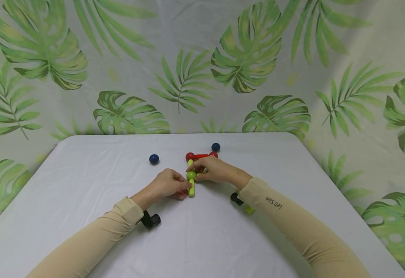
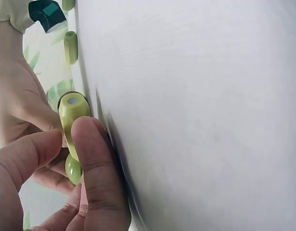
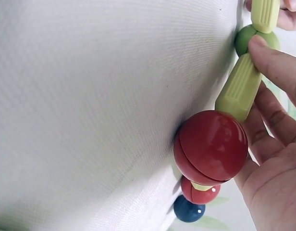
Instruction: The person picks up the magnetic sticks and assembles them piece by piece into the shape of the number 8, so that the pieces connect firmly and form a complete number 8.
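My left hand (image 1: 169, 184) pinches a yellow-green rod (image 1: 191, 190) between thumb and index finger. A grey disc shows in the rod's near end in the left wrist view. This rod meets a green ball (image 1: 191, 175), which my right hand (image 1: 214, 170) holds. In the right wrist view the right thumb (image 3: 275, 62) lies over the ball's joint with a second ribbed yellow-green rod (image 3: 237, 89). That second rod leads to a red ball (image 3: 213, 147). From there a red rod (image 1: 201, 156) runs right to another red ball (image 1: 213, 154), partly behind the right hand.
One blue ball (image 1: 154, 159) sits left of the joined pieces, and another blue ball (image 1: 215, 147) lies behind the right red ball. Beneath the right forearm a loose yellow-green piece (image 1: 249, 209) pokes out. A white cloth (image 1: 202, 239) covers the table; a leaf-patterned curtain (image 1: 195, 123) hangs behind.
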Available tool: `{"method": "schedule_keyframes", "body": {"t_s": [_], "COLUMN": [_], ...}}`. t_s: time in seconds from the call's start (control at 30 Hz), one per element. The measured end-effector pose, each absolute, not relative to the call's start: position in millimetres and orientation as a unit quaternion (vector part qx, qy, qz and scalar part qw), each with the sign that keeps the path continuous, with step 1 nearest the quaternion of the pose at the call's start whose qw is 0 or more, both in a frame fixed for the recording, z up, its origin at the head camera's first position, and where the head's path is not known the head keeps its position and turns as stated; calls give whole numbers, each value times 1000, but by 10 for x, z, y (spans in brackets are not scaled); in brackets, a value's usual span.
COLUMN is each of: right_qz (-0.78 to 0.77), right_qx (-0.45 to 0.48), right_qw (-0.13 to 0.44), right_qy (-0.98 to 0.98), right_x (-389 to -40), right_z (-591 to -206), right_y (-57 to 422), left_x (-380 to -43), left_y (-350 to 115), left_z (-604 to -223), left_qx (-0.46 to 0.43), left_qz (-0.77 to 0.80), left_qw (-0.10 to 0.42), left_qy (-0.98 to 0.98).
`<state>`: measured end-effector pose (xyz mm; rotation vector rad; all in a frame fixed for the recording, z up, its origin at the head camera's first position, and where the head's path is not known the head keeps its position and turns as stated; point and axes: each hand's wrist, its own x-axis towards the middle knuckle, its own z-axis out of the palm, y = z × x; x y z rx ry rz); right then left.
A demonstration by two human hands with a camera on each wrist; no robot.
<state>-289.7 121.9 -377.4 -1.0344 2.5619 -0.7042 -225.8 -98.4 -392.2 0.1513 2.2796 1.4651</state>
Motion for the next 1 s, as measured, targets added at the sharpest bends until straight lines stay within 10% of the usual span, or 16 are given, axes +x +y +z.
{"method": "schedule_keyframes", "body": {"t_s": [1.0], "right_qz": [-249], "right_qx": [-354], "right_qw": [151], "right_qy": [889], "right_x": [-2880], "right_z": [-3760], "right_y": [1219], "left_x": [-2498], "left_y": [-1555], "left_z": [-3590], "left_qx": [142], "left_qz": [345], "left_qw": [94], "left_qy": [923]}}
